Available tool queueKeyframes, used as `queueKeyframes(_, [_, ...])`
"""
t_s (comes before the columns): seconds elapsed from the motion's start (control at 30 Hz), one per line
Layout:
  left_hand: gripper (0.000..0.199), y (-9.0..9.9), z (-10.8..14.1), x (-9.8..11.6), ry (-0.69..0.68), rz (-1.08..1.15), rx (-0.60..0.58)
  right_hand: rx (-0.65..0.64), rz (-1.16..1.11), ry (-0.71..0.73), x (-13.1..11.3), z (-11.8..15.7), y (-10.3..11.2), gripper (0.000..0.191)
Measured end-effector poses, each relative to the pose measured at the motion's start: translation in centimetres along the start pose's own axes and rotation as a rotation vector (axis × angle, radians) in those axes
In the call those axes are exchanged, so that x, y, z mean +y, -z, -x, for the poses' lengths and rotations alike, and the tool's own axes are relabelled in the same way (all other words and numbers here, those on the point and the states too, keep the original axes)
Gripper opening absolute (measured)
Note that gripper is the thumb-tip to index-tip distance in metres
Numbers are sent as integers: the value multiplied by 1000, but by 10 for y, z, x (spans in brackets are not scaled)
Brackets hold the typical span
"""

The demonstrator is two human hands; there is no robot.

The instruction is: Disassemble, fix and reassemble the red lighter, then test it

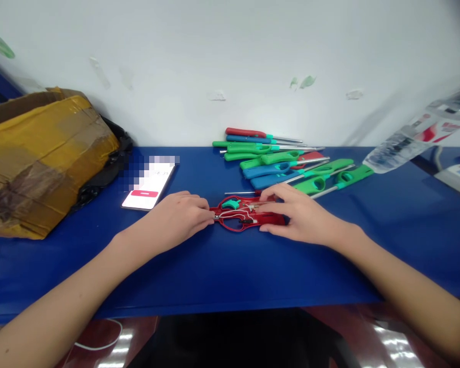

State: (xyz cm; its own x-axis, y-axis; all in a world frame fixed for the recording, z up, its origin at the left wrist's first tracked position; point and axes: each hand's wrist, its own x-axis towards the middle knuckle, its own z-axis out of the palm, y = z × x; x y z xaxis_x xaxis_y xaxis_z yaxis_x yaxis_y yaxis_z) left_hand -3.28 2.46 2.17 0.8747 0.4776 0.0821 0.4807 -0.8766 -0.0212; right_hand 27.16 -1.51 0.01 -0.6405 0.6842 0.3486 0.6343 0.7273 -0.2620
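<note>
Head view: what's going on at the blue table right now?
A person works with both bare hands on an opened red lighter shell lying flat on the blue table. The left hand pinches its left end; the right hand rests fingers on its right part, over thin wires inside. Behind it lies a pile of lighters, green, blue and red. A phone sits to the left, beside a taped cardboard box.

red lighter shell (242, 219) flat on blue table, opened, teal trigger and white wiring exposed, between both hands
</note>
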Motion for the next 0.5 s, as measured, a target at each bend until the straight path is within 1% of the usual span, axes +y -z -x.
queueKeyframes(0.07, [27,-1,0,-1,15,19,7,10,-30,-19,0,-3,1,31])
queueKeyframes(0.13, [26,-2,1,-2,12,36,19,39,-78,-44,-2,-9,2,26])
queueKeyframes(0.2, [25,-4,1,-2,-16,43,48,84,-95,-54,-3,-20,2,22])
queueKeyframes(0.3, [25,-8,1,-2,-51,33,109,78,-45,-18,-7,-42,-3,20])
queueKeyframes(0.4, [23,-11,1,-1,-54,30,126,8,26,-30,-11,-65,-9,19])
queueKeyframes(0.5, [22,-12,0,-1,-50,40,122,-97,80,-73,-12,-81,-14,15])
